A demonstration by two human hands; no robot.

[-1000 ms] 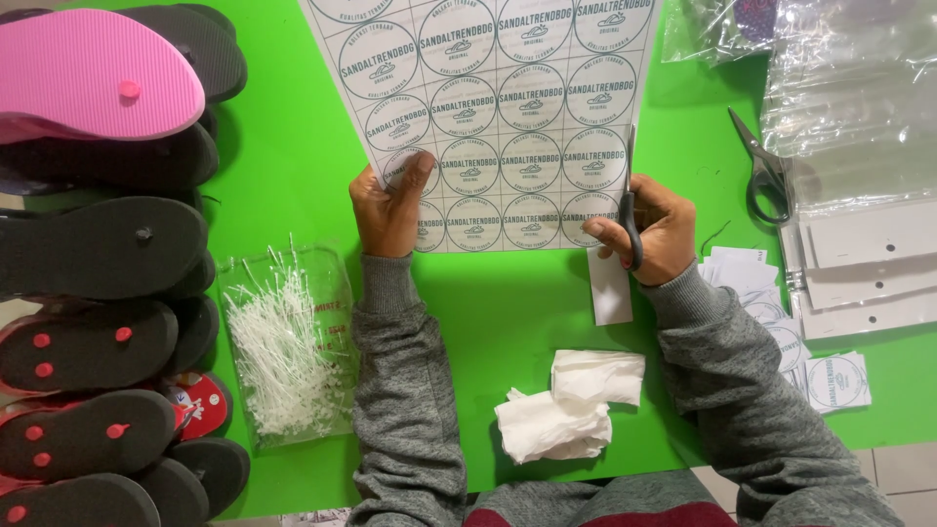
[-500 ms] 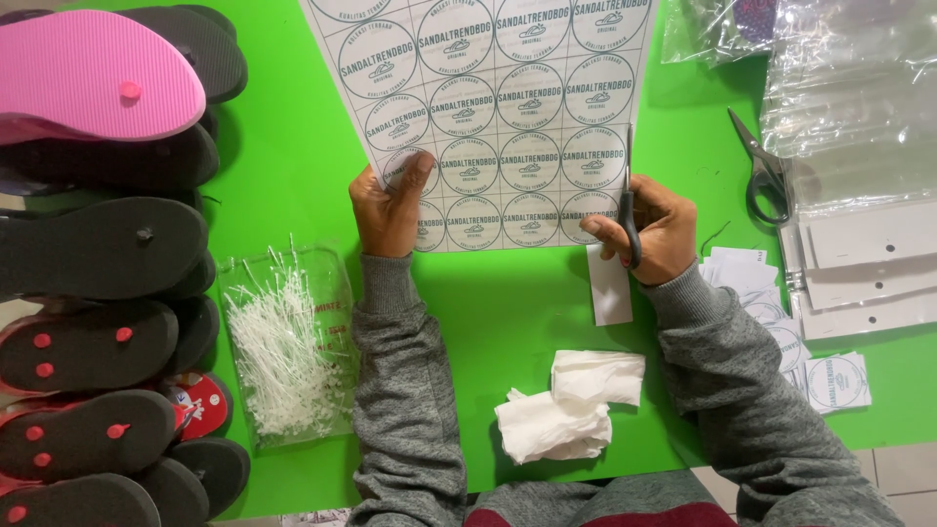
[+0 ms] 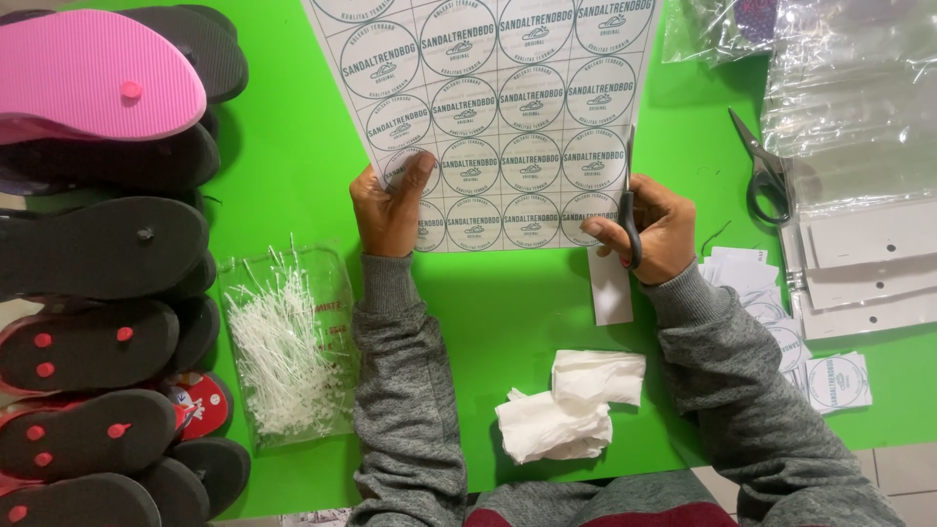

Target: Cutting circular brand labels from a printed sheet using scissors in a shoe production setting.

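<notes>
Bright green worktop (image 3: 283,185) fills the head view, flip-flops (image 3: 98,244) stacked down its left edge. At upper centre, the left hand (image 3: 388,207) pinches the label sheet (image 3: 508,117) at its lower left corner, holding it taut for cutting. The right hand (image 3: 652,230), grip closed on scissors (image 3: 630,210), bites into the sheet's lower right edge.

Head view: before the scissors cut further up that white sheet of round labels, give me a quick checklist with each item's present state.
1. Left hand pins the white sheet of round printed labels at its lower left corner: ok.
2. Right hand grips the black-handled scissors: ok.
3. Blade lined up between label columns: cannot tell.
4. Fingers clear of the blade: cannot tell.
5. Cut white paper strip lies below the sheet's lower edge: ok.
6. Sheet lies flat on the green table: ok.
</notes>
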